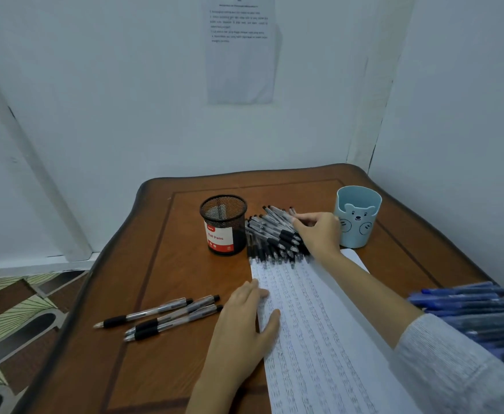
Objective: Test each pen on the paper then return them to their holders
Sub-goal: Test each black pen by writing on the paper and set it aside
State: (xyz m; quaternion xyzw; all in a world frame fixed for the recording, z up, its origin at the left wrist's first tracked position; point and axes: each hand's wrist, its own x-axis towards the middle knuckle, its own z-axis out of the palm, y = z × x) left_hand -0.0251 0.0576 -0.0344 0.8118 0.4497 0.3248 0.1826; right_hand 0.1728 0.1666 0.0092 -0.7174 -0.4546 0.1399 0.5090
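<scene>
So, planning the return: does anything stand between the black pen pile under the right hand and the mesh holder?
Nothing visible does. The mesh holder stands directly left of the black pen pile, its mouth open; the right hand rests on the pile.

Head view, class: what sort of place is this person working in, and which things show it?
Likely a room corner set up as a pen-testing desk: a brown wooden table against white walls, a printed white sheet stuck on the wall, and a black mesh pen holder beside a heap of black-and-clear pens.

Glossy wooden table (185,369), black wire-mesh holder (224,216), matt blue plastic cup (358,219).
</scene>
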